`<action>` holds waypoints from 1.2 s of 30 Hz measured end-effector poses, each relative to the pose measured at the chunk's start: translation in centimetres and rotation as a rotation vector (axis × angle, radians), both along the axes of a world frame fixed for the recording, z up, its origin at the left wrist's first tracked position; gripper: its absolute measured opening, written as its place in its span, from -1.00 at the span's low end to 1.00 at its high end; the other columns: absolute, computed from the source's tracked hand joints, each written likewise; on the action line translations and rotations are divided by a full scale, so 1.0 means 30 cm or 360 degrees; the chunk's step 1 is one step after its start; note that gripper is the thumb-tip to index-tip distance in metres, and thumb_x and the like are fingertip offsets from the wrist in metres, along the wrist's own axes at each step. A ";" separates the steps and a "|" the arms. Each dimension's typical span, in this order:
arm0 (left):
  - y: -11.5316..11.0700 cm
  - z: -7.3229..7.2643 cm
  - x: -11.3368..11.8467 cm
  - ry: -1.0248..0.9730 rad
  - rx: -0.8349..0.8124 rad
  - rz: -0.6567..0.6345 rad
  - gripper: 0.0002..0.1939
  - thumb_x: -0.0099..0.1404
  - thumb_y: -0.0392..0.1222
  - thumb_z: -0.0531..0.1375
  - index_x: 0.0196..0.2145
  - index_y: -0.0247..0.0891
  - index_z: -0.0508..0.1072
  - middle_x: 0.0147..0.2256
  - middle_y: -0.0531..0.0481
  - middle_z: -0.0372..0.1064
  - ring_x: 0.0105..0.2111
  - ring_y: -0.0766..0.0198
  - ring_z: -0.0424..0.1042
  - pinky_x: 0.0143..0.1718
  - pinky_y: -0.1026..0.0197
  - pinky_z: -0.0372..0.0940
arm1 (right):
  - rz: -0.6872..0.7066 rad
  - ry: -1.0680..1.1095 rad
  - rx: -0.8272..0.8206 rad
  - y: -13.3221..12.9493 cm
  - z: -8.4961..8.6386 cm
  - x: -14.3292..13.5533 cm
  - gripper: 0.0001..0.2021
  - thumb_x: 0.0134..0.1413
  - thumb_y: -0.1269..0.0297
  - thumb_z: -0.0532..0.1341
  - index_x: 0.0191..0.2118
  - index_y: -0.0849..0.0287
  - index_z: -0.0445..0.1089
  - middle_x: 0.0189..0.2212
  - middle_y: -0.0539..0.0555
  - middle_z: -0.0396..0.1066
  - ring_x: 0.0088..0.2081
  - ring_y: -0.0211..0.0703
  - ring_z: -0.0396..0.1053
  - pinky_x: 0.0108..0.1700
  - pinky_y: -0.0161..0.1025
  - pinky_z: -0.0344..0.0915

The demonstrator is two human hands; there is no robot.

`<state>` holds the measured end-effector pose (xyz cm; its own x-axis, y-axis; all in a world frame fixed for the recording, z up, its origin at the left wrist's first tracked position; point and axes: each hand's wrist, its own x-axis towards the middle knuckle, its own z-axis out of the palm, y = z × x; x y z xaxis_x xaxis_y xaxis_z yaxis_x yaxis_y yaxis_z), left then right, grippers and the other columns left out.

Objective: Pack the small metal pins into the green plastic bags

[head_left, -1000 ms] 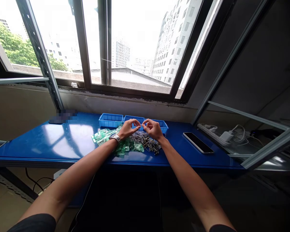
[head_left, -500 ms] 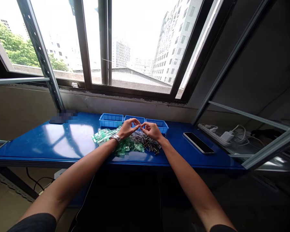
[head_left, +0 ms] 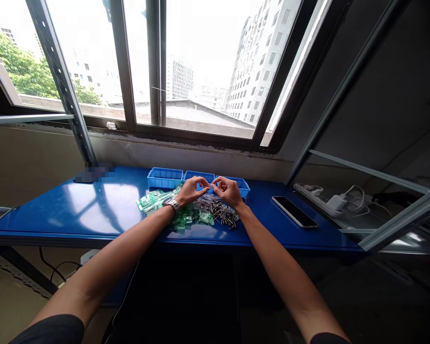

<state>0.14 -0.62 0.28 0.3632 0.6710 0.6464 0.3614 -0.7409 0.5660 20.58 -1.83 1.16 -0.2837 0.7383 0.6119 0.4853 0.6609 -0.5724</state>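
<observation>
My left hand (head_left: 192, 190), with a metal watch (head_left: 172, 204) at its wrist, is closed in a pinch above a pile of small green-printed plastic packets (head_left: 157, 200). My right hand (head_left: 228, 192) pinches too, its fingertips close to those of the left. Whatever sits between the fingertips is too small to name. Below the right hand lies a heap of small dark and metallic rod-like pieces (head_left: 225, 215). Between the two piles are some clear, greyish packets (head_left: 203, 202), partly covered by the hands.
Behind the hands stand three blue bins in a row: left (head_left: 165, 177), middle (head_left: 197, 176) and right (head_left: 244, 186). A phone (head_left: 294, 211) lies on the blue table (head_left: 129, 224) at right, near a power strip with a white charger (head_left: 337, 202). Metal shelf posts rise at both sides.
My fingertips have moved slightly apart, the right hand shifting a little to the right and up. The piles and bins look the same.
</observation>
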 end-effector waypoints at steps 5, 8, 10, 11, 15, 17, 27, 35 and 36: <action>0.000 -0.003 0.001 -0.0007 0.0016 -0.0002 -0.77 0.32 0.00 0.28 -0.29 -0.22 0.56 -0.29 -0.06 0.56 -0.28 0.14 0.44 -0.30 0.15 0.29 | -0.0003 0.0010 0.0007 -0.001 -0.001 -0.003 -0.78 0.17 0.10 0.26 -0.29 0.16 0.47 -0.62 -0.11 0.11 -0.58 -0.30 0.04 -0.52 -0.31 0.03; 0.001 -0.002 -0.001 -0.0054 0.0027 0.0032 -0.79 0.34 -0.03 0.28 -0.28 -0.23 0.57 -0.29 -0.06 0.56 -0.27 0.15 0.46 -0.29 0.15 0.29 | 0.0008 0.0011 -0.0001 0.001 0.001 0.001 -0.80 0.17 0.12 0.25 -0.28 0.16 0.46 -0.62 -0.12 0.09 -0.58 -0.30 0.04 -0.51 -0.31 0.04; 0.000 0.000 -0.002 -0.0089 0.0034 0.0056 -0.79 0.36 -0.04 0.27 -0.27 -0.23 0.57 -0.28 -0.06 0.56 -0.27 0.16 0.46 -0.28 0.15 0.29 | 0.0021 0.0002 -0.0010 0.004 -0.001 0.003 -0.80 0.18 0.12 0.24 -0.28 0.15 0.47 -0.62 -0.12 0.09 -0.58 -0.30 0.04 -0.51 -0.32 0.03; 0.000 0.001 -0.003 -0.0105 0.0037 0.0064 -0.79 0.37 -0.04 0.26 -0.27 -0.23 0.57 -0.27 -0.06 0.56 -0.26 0.16 0.47 -0.27 0.15 0.29 | 0.0028 -0.0007 -0.0016 0.007 -0.003 0.003 -0.80 0.18 0.12 0.25 -0.28 0.15 0.47 -0.62 -0.11 0.09 -0.58 -0.30 0.04 -0.51 -0.32 0.03; -0.003 0.004 -0.004 -0.0131 0.0037 0.0066 -0.79 0.37 -0.03 0.27 -0.26 -0.22 0.58 -0.27 -0.06 0.56 -0.25 0.16 0.48 -0.27 0.15 0.30 | 0.0064 -0.0062 -0.0047 0.019 -0.017 -0.002 -0.77 0.16 0.08 0.27 -0.30 0.15 0.51 -0.64 -0.11 0.10 -0.60 -0.30 0.03 -0.53 -0.31 0.00; -0.003 0.004 -0.004 -0.0129 0.0033 0.0057 -0.80 0.36 -0.03 0.28 -0.25 -0.22 0.58 -0.27 -0.05 0.57 -0.25 0.15 0.49 -0.27 0.15 0.30 | 0.0079 -0.0085 -0.0059 0.024 -0.024 -0.006 -0.76 0.16 0.07 0.28 -0.30 0.15 0.53 -0.66 -0.12 0.08 -0.61 -0.30 0.02 -0.53 -0.31 -0.02; 0.002 0.002 -0.004 -0.0121 0.0024 0.0071 -0.77 0.38 -0.01 0.26 -0.26 -0.23 0.58 -0.27 -0.06 0.56 -0.27 0.16 0.47 -0.28 0.16 0.29 | 0.0031 -0.0074 -0.0012 0.013 -0.010 0.001 -0.78 0.17 0.12 0.27 -0.30 0.17 0.51 -0.62 -0.10 0.16 -0.58 -0.31 0.07 -0.50 -0.32 0.03; 0.008 -0.009 -0.002 -0.0031 0.0014 0.0019 -0.81 0.34 -0.05 0.30 -0.27 -0.22 0.57 -0.29 -0.05 0.55 -0.28 0.16 0.44 -0.30 0.17 0.27 | -0.0025 -0.0010 0.0026 -0.001 -0.002 -0.002 -0.78 0.19 0.11 0.25 -0.27 0.17 0.48 -0.61 -0.11 0.12 -0.57 -0.30 0.06 -0.49 -0.31 0.04; 0.008 -0.010 -0.001 -0.0018 0.0013 0.0006 -0.82 0.33 -0.05 0.31 -0.27 -0.22 0.56 -0.29 -0.05 0.56 -0.28 0.15 0.43 -0.30 0.17 0.27 | -0.0024 -0.0009 0.0023 -0.002 -0.002 -0.004 -0.77 0.19 0.10 0.25 -0.27 0.17 0.48 -0.62 -0.11 0.12 -0.58 -0.30 0.05 -0.49 -0.31 0.04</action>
<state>0.12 -0.39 -0.03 0.3536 0.6670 0.6559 0.3579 -0.7442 0.5639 20.46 -1.89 1.11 -0.2761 0.7336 0.6210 0.4985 0.6617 -0.5601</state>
